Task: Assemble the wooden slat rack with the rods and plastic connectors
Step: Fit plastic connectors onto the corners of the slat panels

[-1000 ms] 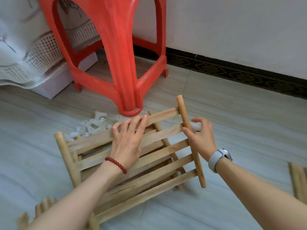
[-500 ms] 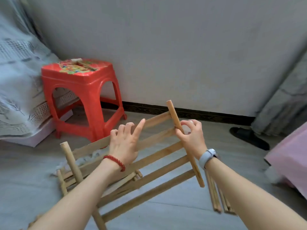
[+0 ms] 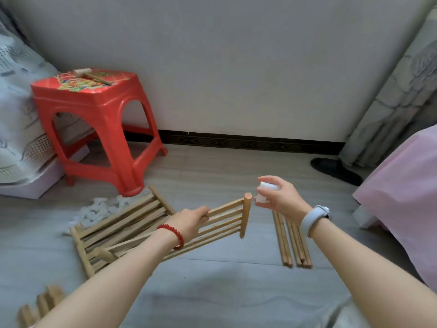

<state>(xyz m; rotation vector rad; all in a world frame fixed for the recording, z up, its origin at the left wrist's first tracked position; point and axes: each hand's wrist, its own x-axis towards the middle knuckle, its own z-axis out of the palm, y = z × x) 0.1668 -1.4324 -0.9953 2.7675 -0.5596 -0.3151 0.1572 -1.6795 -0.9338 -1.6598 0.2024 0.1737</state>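
Note:
My left hand (image 3: 189,221) grips the upper slats of a wooden slat panel (image 3: 224,221) and holds it up off the floor, its round end post (image 3: 245,215) pointing upward. My right hand (image 3: 277,197) pinches a white plastic connector (image 3: 266,190) just right of the post's top, not touching it. Another slat panel (image 3: 123,218) lies flat on the floor beneath. A pile of white connectors (image 3: 97,210) sits behind it. Several loose wooden rods (image 3: 293,240) lie on the floor to the right.
A red plastic stool (image 3: 94,129) stands at the left with a small mallet (image 3: 91,75) on top. More wooden pieces (image 3: 40,306) lie at the lower left. A pink cloth-covered thing (image 3: 402,197) is at the right, with a dark slipper (image 3: 335,170) near the wall.
My right hand let go of the end post and now holds the connector beside its top. My left hand went from lying flat on the slats to gripping them. The panel tipped nearly edge-on.

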